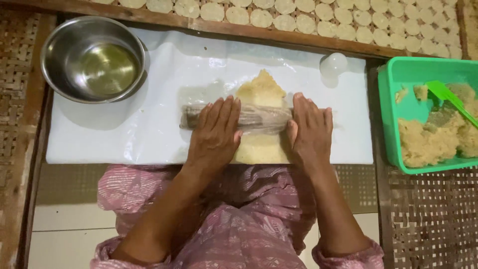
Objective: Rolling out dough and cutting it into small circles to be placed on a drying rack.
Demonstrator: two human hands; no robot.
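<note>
A steel bowl (93, 59) holding a shallow pool of clear, oily-looking liquid sits at the far left of a white board (124, 134) that serves as the worktop. At the centre the left hand (215, 134) and the right hand (309, 130) lie palm-down on a rolling pin (261, 118) wrapped in clear film, fingers flat and slightly spread rather than curled around it, apparently to bear down evenly. Under the pin lies a sheet of pale yellow dough (261, 89), showing on both its far and near sides. A small translucent ball (333, 64) rests at the board's far right. Right of the board, a green tub (398, 99) holds more crumbly dough and a green spatula (450, 99). Along the far edge, rows of pale discs (348, 20) lie on a woven rack.
</note>
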